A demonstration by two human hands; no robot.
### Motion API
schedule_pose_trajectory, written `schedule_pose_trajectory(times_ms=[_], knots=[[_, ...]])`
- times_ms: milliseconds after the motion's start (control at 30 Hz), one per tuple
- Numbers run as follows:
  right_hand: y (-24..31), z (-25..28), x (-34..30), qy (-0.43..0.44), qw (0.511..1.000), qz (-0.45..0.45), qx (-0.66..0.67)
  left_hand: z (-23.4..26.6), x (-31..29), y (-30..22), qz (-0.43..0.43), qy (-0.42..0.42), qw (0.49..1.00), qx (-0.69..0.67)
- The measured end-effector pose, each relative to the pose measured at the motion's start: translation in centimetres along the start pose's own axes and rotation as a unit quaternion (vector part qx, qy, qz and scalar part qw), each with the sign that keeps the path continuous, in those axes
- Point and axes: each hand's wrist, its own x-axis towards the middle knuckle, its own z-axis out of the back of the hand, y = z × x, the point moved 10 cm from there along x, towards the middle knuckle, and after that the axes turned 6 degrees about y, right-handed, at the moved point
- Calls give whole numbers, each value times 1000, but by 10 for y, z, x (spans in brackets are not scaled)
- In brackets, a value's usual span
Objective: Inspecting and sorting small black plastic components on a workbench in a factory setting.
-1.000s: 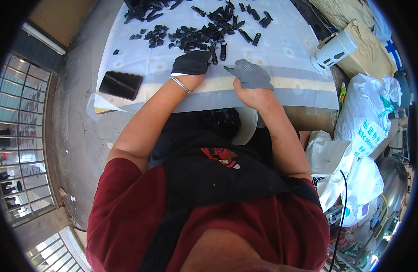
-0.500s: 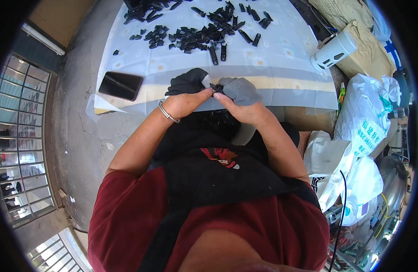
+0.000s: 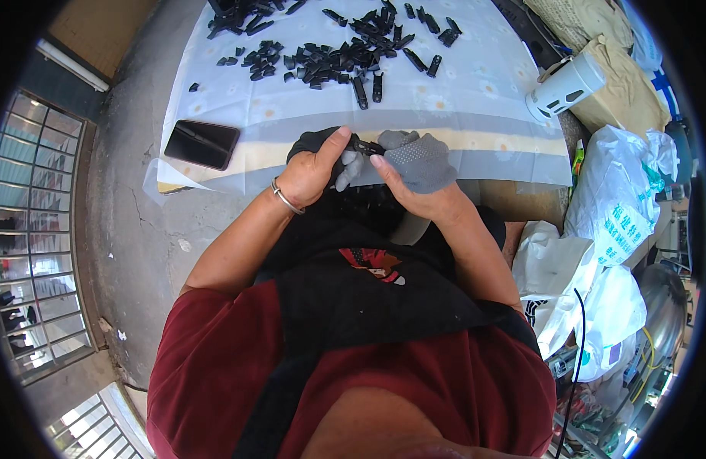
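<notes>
1. Nearest my viewpoint I have a dark red shirt [image 3: 215,344] under a black apron [image 3: 383,314], a red figure printed on the chest.
2. Ahead of that, the left hand [image 3: 321,162] wears a black and pale-grey glove [image 3: 310,143], thumb bare, with a silver bracelet [image 3: 286,196] around the wrist.
3. The right hand [image 3: 416,170] faces it in a dotted grey glove [image 3: 426,161], thumb also bare.
4. I read each grip as clamped on the same black part [image 3: 366,146], which sits between the two hands, above the near side of the counter [image 3: 506,142].
5. Over to my right, white plastic bags [image 3: 614,199] are bunched beside the counter.
6. A phone [image 3: 202,144] lies dark-screen up on the pale flowered cloth [image 3: 483,92], near the front left corner.
7. Past the hands, two long black pieces [image 3: 360,93] lie side by side, and a white cup [image 3: 566,86] is at the right edge.
8. Farther off, I see loose black pieces [image 3: 326,65] heaped and scattered across the cloth.
</notes>
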Motion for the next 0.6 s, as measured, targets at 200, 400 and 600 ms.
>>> schedule_pose_trajectory(times_ms=[200,400,600], knots=[[23,17,-5,-82,989,69,-102,-1,-2,-10,24,43,992,118],[31,11,-2,-7,977,20,-212,-8,-6,-27,18,70,980,185],[26,-4,-4,41,973,-22,-224,-16,-10,-40,-38,56,961,270]])
